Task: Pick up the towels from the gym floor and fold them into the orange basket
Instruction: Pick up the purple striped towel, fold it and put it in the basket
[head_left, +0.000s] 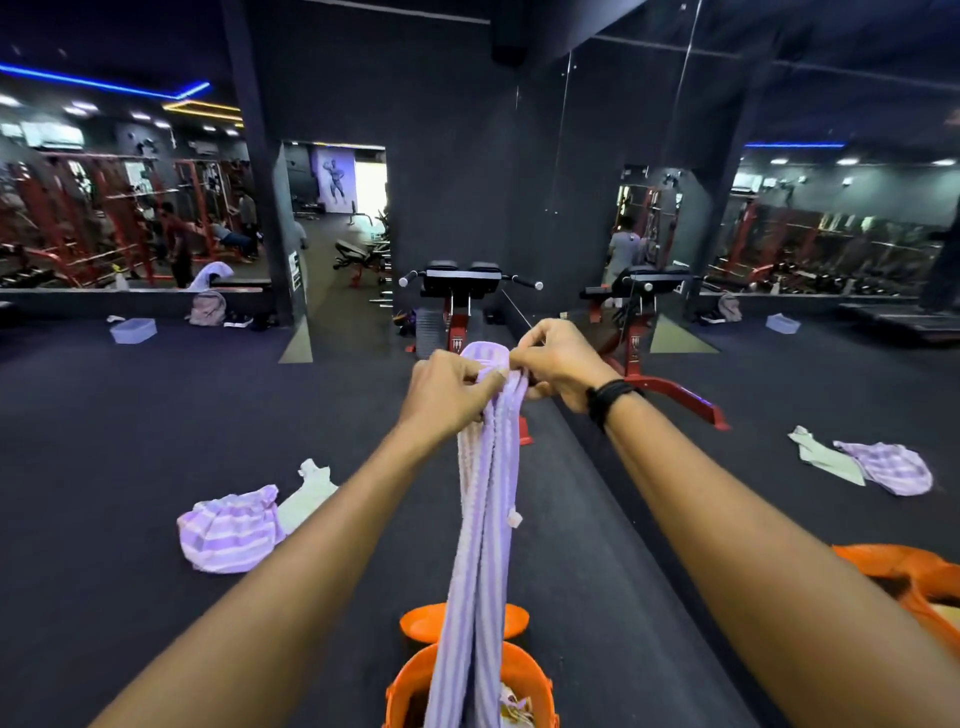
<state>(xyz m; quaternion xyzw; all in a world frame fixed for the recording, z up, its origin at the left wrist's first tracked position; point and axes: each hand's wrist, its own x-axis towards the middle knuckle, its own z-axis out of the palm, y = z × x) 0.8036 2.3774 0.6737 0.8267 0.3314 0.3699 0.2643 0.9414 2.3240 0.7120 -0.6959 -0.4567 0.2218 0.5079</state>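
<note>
Towel (485, 519), lilac with pale stripes, hangs as a long doubled strip from both hands, held out in front at arm's length; its lower end drops toward the mouth of the orange basket (410, 686) straight beneath it. The left hand (449, 395) and right hand (558, 364) meet at the towel's top edge, fingers (522, 356) curled and pinching the bunched cloth between them. By my reading the fold is under way: the towel has been halved lengthwise, and the next move would call for bringing the hanging end up to shorten it, then lowering it squarely into the basket without letting the layers slip apart.

Just beyond the basket an orange lid-like piece (415, 623) lies on the floor (130, 597). To the basket's left, well apart, a striped lilac towel (228, 530) lies crumpled, touching a pale one (306, 499); these await collection. To the far right a matching pair of towels (883, 465) appears, seemingly a mirror reflection of them, as the orange shape (904, 577) at the right edge may be of the basket.

The basket's base is cut off by the frame's bottom edge, and its contents are largely screened by the hanging cloth; something pale shows inside, unidentifiable.
</note>
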